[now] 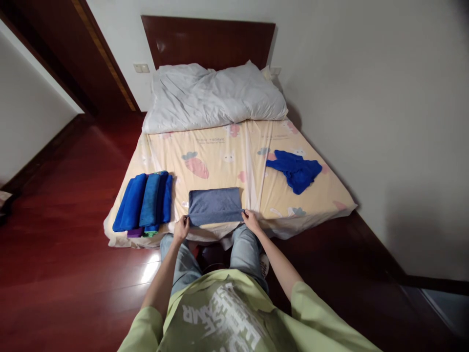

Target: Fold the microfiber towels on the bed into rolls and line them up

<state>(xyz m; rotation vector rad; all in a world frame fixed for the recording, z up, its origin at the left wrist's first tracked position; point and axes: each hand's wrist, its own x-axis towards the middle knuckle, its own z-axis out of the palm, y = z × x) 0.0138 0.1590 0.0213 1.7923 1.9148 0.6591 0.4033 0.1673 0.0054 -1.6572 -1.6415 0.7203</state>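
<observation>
A grey-blue towel (215, 204) lies folded in a rectangle near the front edge of the bed, directly before me. My left hand (181, 228) pinches its near left corner. At the near right corner, my right hand (250, 221) grips the same towel between closed fingers. Left of it sits a pile of folded towels (134, 200), mostly blue, with purple and green edges showing underneath. A crumpled blue cloth (296, 168) lies loose on the right side of the bed, apart from both hands.
The bed (220, 161) has a yellow sheet with carrot and rabbit prints. A white quilt (216, 95) is bunched against the dark headboard (208, 41). A wall (366, 122) runs along the right side, and reddish wooden floor (73, 195) lies to the left.
</observation>
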